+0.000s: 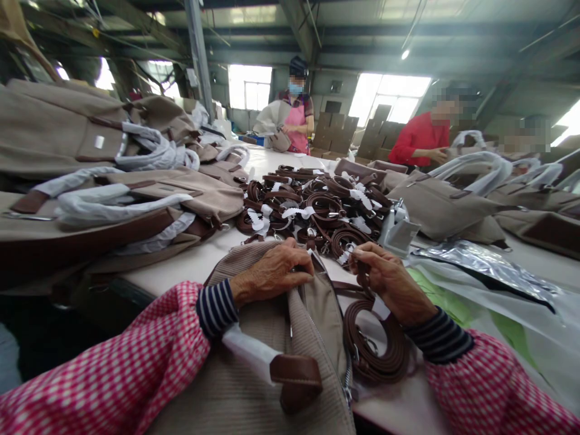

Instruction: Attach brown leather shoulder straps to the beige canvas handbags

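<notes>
A taupe ribbed bag (258, 362) lies open in front of me, its zipper undone along the right side and a wrapped handle with a brown leather end (296, 377) on top. My left hand (276, 269) grips the bag's upper edge near the zipper's far end, fingers closed. To the right of the bag my right hand (392, 275) pinches a brown strap end above a coiled brown strap (378, 341). Just beyond both hands is a heap of coiled brown straps (317, 205) with metal clips and white wrapping.
Taupe bags with wrapped handles are piled at the left (158, 187) and right (448, 202). Clear plastic packaging (489, 272) lies right of my right hand. Across the table stand a person in a pink apron (296, 124) and one in red (417, 139).
</notes>
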